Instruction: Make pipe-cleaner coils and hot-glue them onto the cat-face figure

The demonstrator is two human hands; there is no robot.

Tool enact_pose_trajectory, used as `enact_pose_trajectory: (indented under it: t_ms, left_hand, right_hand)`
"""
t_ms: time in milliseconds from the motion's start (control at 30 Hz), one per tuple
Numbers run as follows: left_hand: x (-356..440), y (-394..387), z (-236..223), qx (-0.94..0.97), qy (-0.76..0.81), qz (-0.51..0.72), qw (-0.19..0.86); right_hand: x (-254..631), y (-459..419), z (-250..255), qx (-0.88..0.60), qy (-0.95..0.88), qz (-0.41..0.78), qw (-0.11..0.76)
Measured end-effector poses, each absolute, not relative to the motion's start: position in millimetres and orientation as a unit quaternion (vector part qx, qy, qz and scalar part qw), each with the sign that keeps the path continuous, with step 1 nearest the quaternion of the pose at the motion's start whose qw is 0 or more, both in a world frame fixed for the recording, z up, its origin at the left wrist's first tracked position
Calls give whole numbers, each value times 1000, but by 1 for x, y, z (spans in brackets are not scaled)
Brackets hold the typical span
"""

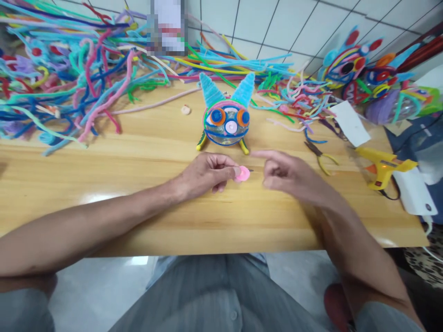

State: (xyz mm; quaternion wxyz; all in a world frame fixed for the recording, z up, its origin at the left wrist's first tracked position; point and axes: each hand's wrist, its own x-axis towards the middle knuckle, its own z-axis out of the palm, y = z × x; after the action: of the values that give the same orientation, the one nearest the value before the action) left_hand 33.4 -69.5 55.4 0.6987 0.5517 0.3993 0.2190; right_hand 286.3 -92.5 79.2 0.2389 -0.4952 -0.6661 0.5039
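My left hand (215, 173) pinches a small round pink disc (243, 173) between thumb and fingers, low over the table. To its right, my right hand (284, 171) is somewhat blurred. Its index finger stretches left and the other fingers are curled, with nothing visible in them. Just beyond both hands a craft animal figure (226, 138) stands upright. Two fuzzy light-blue ears (212, 90), orange-and-blue round eyes (217, 116), a pale coiled nose (231, 127) and yellow feet (244, 147) show on it. Neither hand touches the figure.
Tangled pipe cleaners (93, 83) cover the back left of the wooden table (138, 226); cut pieces (294, 99) lie at back right. Yellow-handled pliers (323, 159), a white card (350, 123) and a yellow glue gun (384, 167) are on the right. More craft figures (346, 67) stand behind.
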Motion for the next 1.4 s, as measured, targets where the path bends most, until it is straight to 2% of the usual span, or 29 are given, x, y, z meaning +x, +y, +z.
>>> enact_pose_trajectory:
  t_ms: [100, 200, 267, 400, 467, 733, 933, 1067, 1167, 1267, 1333, 1400]
  left_hand:
    - [33, -72, 62, 541, 364, 234, 721]
    - [31, -72, 66, 520, 322, 260, 747]
    - [29, -71, 67, 502, 301, 279, 761]
    - [28, -67, 64, 481, 289, 305, 769]
    - [30, -66, 59, 483, 301, 306, 764]
    - [34, -76, 37, 544, 320, 238, 738]
    - [35, -77, 39, 564, 350, 244, 707]
    - [38, -80, 40, 579, 366, 229, 692]
    - [40, -82, 39, 588, 364, 223, 687]
    - [40, -83, 40, 584, 362, 225, 691]
    - [39, -83, 40, 580, 355, 229, 697]
    - [38, -82, 40, 581, 344, 231, 701]
  right_hand:
    - [264, -101, 80, -477, -700, 500, 180]
    - [277, -110, 90, -507, -689, 488, 171]
    - [310, -121, 100, -524, -659, 492, 222]
    - [399, -162, 106, -537, -593, 425, 424]
    - [430, -192, 97, -550, -560, 401, 473]
    - [427, -302, 26, -633, -491, 311, 511]
    - [413, -329, 2, -714, -464, 214, 479]
    - [403, -340, 25, -746, -446, 117, 480]
    - [391, -324, 53, -785, -440, -6, 436]
    - [366, -274, 76, -708, -562, 11, 427]
    - [343, -228, 86, -576, -712, 34, 401]
    - [318, -182, 89, -476, -800, 7, 366]
